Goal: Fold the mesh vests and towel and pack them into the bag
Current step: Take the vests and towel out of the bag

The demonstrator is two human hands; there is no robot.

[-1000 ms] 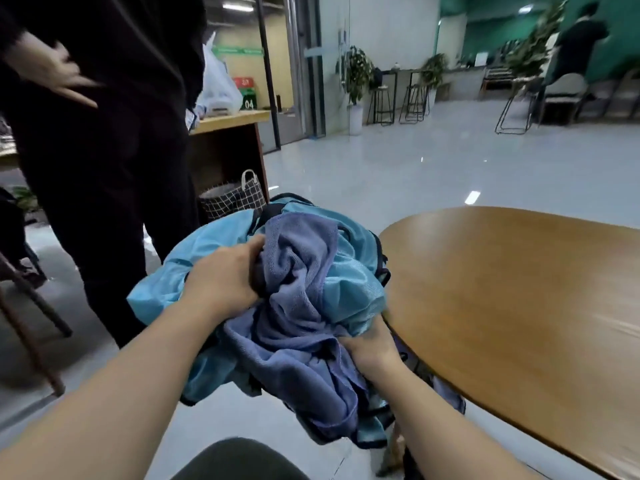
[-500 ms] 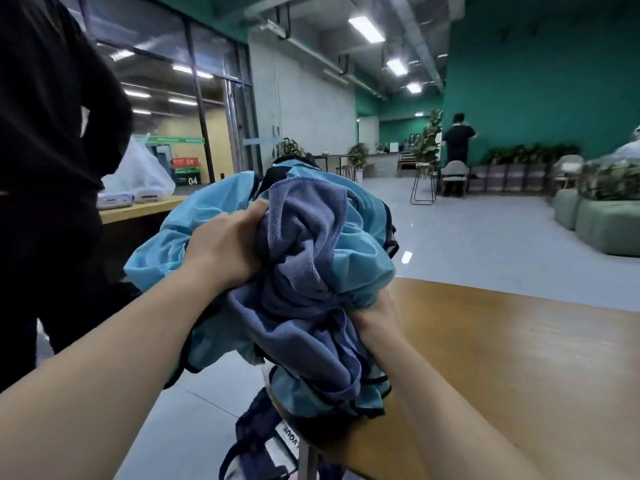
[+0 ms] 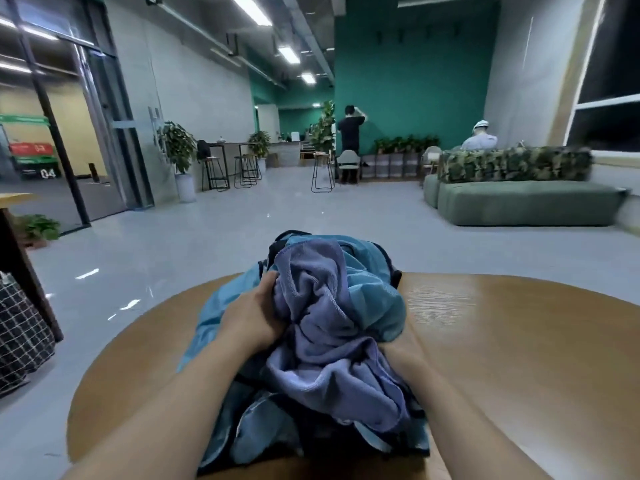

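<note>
Both hands are gripping a crumpled bundle over the wooden table (image 3: 502, 341): the left hand (image 3: 251, 322) is clutching the purple towel (image 3: 322, 327), the right hand (image 3: 398, 358) lying mostly hidden under the blue vests (image 3: 374, 299).

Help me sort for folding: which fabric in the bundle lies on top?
The purple towel, plush and crumpled, lies over the light-blue mesh vests.

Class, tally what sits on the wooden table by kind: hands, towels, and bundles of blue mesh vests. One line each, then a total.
Hands: 2, left hand and right hand
Towel: 1
Vest bundle: 1, separate vests indistinguishable
Total: 4
</note>
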